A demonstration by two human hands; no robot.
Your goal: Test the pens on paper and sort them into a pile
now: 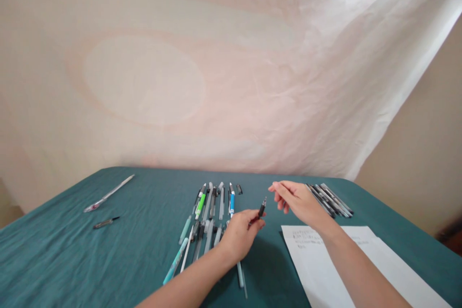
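Note:
My left hand (pixel 240 235) is closed in a pinch on a small dark pen (pixel 260 211), its tip pointing up and to the right. Just to the right hovers my right hand (pixel 296 200), fingers loosely spread and holding nothing, a short gap from the pen's tip. Under and left of my left hand lies a row of several pens (pixel 209 211) on the teal tablecloth (pixel 137 250). A white sheet of paper (pixel 325 269) with a few handwritten lines lies under my right forearm.
Another bundle of dark pens (pixel 330 199) lies at the far right of the table. A clear pen (pixel 108 195) and a short dark pen part (pixel 106 223) lie apart at the left. A pale cloth backdrop (pixel 216 82) hangs behind the table.

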